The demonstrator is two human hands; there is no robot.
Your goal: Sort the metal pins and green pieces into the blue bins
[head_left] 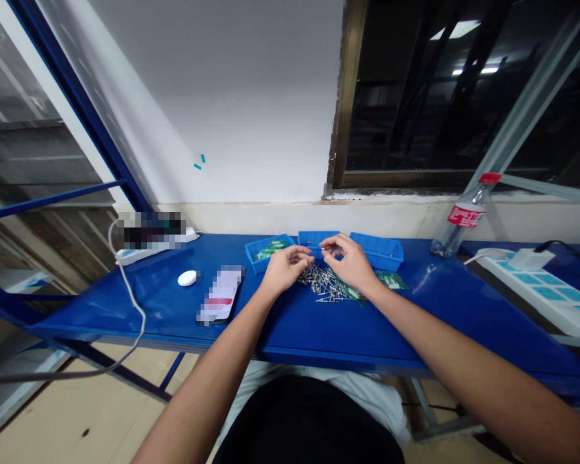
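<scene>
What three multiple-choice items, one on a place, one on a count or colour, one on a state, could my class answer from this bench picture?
1. Where does the plastic bottle stand?
A. at the far right of the table, near the wall
B. beside the white oval object
C. inside a blue tray

2. How many blue trays sit in the row behind the hands?
A. one
B. three
C. five

3. What are the two hands doing?
A. resting flat and apart
B. meeting fingertip to fingertip above the pile of small metal parts
C. lifting the bottle

Answers:
1 A, it stands by the wall, right of the trays, on the blue table.
2 B, three trays stand side by side.
3 B, the left hand and right hand come together over the pile, seemingly pinching something too small to make out.
</scene>
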